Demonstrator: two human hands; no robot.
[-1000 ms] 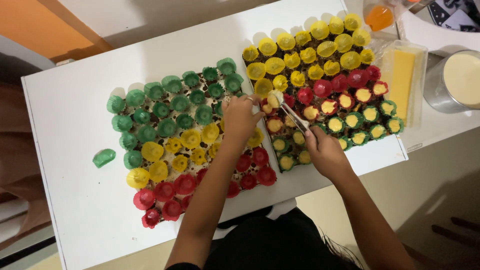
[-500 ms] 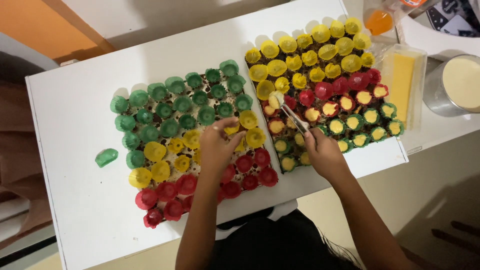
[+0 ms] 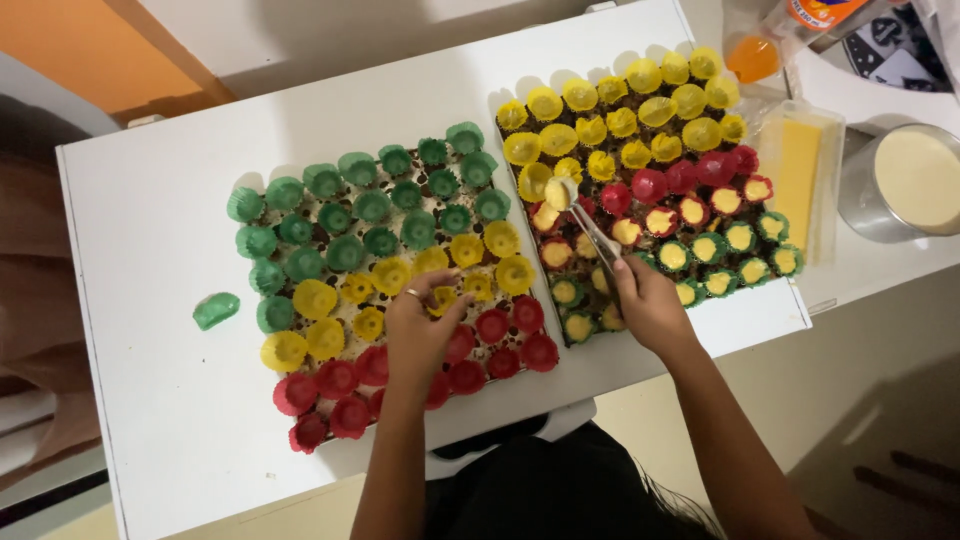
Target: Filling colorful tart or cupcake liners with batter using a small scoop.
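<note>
Two hands were seen at work over a white table (image 3: 150, 210) covered with small paper cups. A metal spoon (image 3: 585, 222) was gripped by the right hand (image 3: 648, 302), the fingers closed round its handle, and its bowl, loaded with a pale yellow cream, was held over the yellow cups at the left edge of the right-hand tray (image 3: 640, 190). A yellow paper cup (image 3: 440, 298) was pinched between the fingertips of the left hand (image 3: 420, 330), which was laid over the left-hand tray (image 3: 390, 260) where the yellow and red rows met; a ring was worn on one finger. On the left-hand tray the cups were arranged in bands of green, yellow and red, and appeared unfilled. On the right-hand tray the bands ran yellow, red and green, and many of the red and green cups were filled with the pale cream. One loose green cup (image 3: 216, 310) was left on the table, well apart to the left of the trays. A metal pot of cream (image 3: 905, 185) was placed at the right edge, with a clear packet of yellow cups (image 3: 797, 180) between it and the right-hand tray.
</note>
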